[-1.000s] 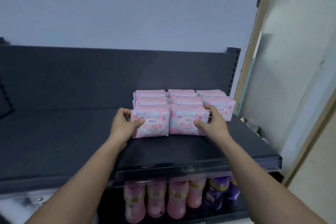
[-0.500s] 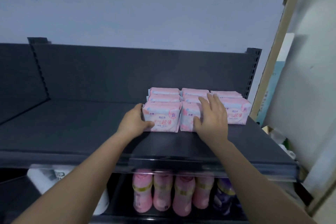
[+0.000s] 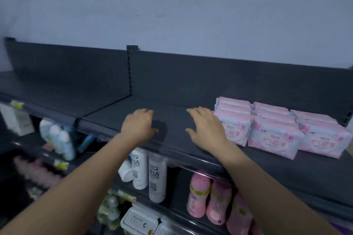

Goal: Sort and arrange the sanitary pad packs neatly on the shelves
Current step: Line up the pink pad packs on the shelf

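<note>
Several pink sanitary pad packs (image 3: 277,135) stand in three neat rows at the right end of the dark top shelf (image 3: 172,116). My right hand (image 3: 206,128) hovers over the bare shelf just left of the nearest pack, fingers spread, holding nothing. Further left, my left hand (image 3: 139,126) rests near the shelf's front edge, fingers loosely curled and empty. Neither hand touches a pack.
A slotted upright (image 3: 129,70) divides the shelf's back panel. On the shelf below stand white bottles (image 3: 150,173), pink bottles (image 3: 208,194) and pale green bottles (image 3: 57,137). White boxes (image 3: 141,221) sit lower down. A pale wall rises behind the unit.
Both hands let go of the front packs and moved left onto the bare shelf. The view swung left, so the packs now sit at the right.
</note>
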A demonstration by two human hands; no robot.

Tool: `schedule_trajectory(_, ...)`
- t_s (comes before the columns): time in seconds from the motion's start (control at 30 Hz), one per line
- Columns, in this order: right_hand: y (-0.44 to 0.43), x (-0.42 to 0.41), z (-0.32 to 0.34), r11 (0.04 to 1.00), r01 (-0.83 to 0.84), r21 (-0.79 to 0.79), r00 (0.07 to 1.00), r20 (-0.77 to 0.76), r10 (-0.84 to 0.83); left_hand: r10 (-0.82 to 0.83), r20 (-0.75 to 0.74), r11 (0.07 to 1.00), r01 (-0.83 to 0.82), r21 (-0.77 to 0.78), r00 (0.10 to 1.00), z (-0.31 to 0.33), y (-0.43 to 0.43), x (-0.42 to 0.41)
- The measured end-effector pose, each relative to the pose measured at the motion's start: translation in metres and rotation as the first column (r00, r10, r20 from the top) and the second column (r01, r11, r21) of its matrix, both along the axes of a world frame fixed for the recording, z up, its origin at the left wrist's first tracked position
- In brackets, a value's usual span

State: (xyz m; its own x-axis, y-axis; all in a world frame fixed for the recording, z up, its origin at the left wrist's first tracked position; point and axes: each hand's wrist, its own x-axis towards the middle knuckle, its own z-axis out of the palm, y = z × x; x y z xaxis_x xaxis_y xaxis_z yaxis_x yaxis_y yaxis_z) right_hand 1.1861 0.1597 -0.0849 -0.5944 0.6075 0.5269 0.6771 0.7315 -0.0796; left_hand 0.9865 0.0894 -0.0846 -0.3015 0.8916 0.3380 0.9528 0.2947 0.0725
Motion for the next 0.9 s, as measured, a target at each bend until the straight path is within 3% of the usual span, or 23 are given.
schedule_trajectory(0.3, -0.054, -0.16, -0.004, 0.97, -0.234, -0.059, 0.952, 0.187, 0.241, 0.249, -0.189, 0.964, -0.262, -0.043, 0.95, 0.001, -0.113, -0.126)
schedule_trajectory(0.9, -0.224, -0.46, -0.017, 0.876, -0.463, -0.137, 0.83, 0.279, 0.483, 0.611, -0.192, 0.754, -0.638, -0.153, 0.768, -0.014, -0.357, -0.355)
